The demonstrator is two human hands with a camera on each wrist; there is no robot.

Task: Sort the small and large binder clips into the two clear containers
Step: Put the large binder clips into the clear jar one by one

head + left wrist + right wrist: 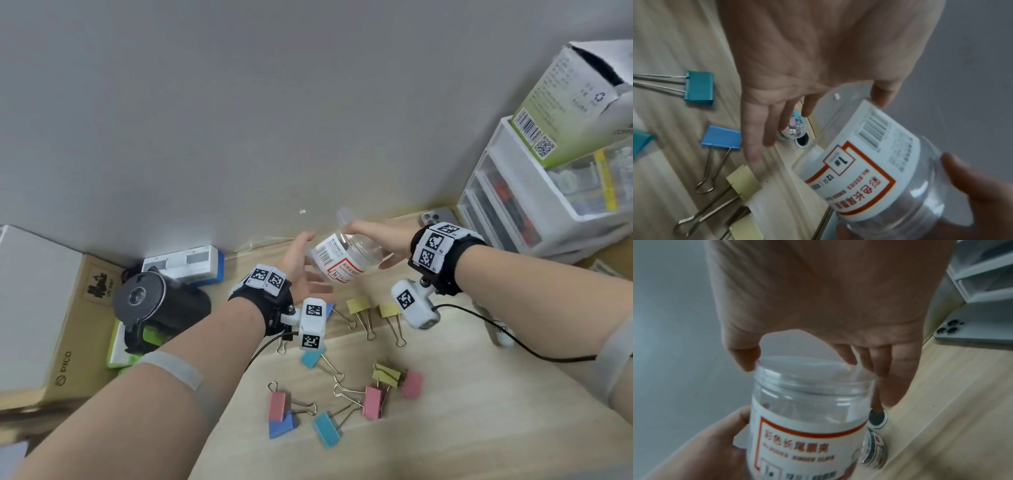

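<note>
A clear labelled jar [337, 260] hangs tilted above the desk's far edge. My right hand [368, 245] grips its lid end, thumb on one side and fingers on the other. My left hand [303, 263] is beside the jar's base with straight, spread fingers [756, 146], and its thumb touches the jar [801, 443]. A small clear container [793, 129] with tiny coloured clips lies on the desk behind. Large binder clips lie loose on the desk: yellow [358, 306], teal [327, 430], pink [373, 402], blue [281, 425].
A phone [438, 217] lies at the back right beside white plastic drawers [534, 205] with a carton [575, 102] on top. A black round device [147, 298] and a cardboard box [68, 342] stand at the left. A grommet hole [802, 142] is near the wall.
</note>
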